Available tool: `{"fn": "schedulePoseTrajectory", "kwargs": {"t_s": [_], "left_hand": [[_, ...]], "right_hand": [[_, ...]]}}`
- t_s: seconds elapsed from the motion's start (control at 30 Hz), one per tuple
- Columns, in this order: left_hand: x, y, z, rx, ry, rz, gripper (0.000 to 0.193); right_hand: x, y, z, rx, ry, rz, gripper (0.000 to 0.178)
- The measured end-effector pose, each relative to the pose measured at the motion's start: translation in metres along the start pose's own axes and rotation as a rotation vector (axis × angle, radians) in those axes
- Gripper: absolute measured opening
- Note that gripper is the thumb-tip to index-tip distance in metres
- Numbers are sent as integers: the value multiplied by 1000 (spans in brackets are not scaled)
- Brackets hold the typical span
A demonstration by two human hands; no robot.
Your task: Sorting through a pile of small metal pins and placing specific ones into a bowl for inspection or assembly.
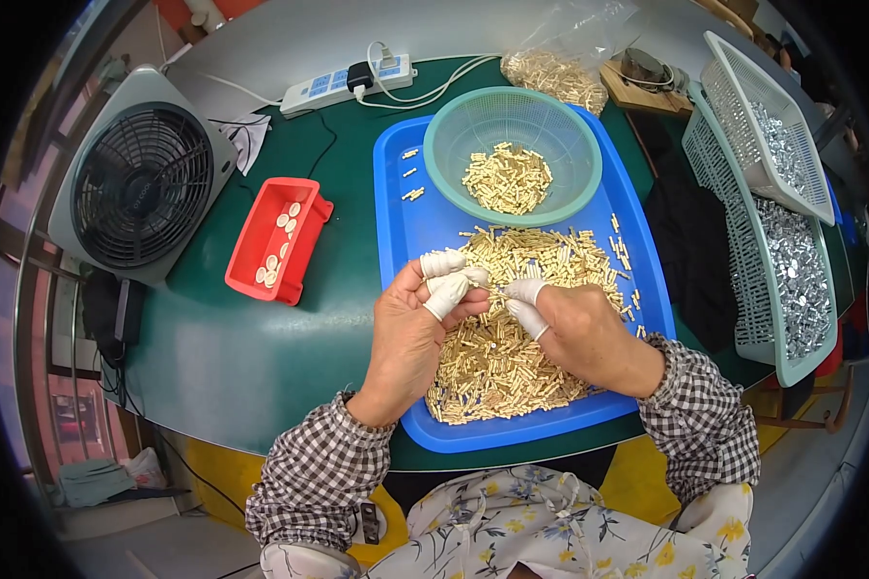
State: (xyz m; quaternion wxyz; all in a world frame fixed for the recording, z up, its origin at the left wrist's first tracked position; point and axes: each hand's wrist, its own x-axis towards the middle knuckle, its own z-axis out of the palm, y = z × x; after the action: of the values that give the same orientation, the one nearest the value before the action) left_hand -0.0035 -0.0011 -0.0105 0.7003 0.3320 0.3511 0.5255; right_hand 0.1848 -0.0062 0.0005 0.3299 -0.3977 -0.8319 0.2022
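Observation:
Above a wide heap of small brass-coloured metal pins, my two hands meet with their fingertips close together. White finger cots cover the thumb and fingertips of my left hand, which is closed in a pinch. My right hand, also in finger cots, pinches just beside it. Whatever lies between the fingertips is too small and covered to make out. The heap spreads over a blue tray. At the tray's far end stands a pale green colander with more of these pins inside.
To the left are a red bin holding rolled finger cots and a grey fan. Behind lie a power strip and a clear bag of brass-coloured parts. Green and white baskets hold silvery parts at right.

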Motion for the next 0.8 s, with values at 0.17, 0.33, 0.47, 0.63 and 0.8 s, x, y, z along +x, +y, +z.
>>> {"fn": "schedulePoseTrajectory", "kwargs": {"t_s": [0.17, 0.33, 0.47, 0.63, 0.8], "left_hand": [[-1, 2, 2, 15, -20, -5, 31], [-4, 2, 8, 70, -84, 48, 35], [-4, 2, 11, 58, -50, 35, 31], [-1, 0, -3, 86, -155, -48, 19], [-2, 1, 0, 86, -60, -27, 13]], "right_hand": [[7, -8, -11, 240, -128, 266, 12], [6, -7, -9, 237, -101, 111, 10], [12, -12, -17, 479, -198, 369, 11], [12, -10, -17, 489, -241, 377, 14], [12, -8, -15, 526, -299, 384, 21]]}}
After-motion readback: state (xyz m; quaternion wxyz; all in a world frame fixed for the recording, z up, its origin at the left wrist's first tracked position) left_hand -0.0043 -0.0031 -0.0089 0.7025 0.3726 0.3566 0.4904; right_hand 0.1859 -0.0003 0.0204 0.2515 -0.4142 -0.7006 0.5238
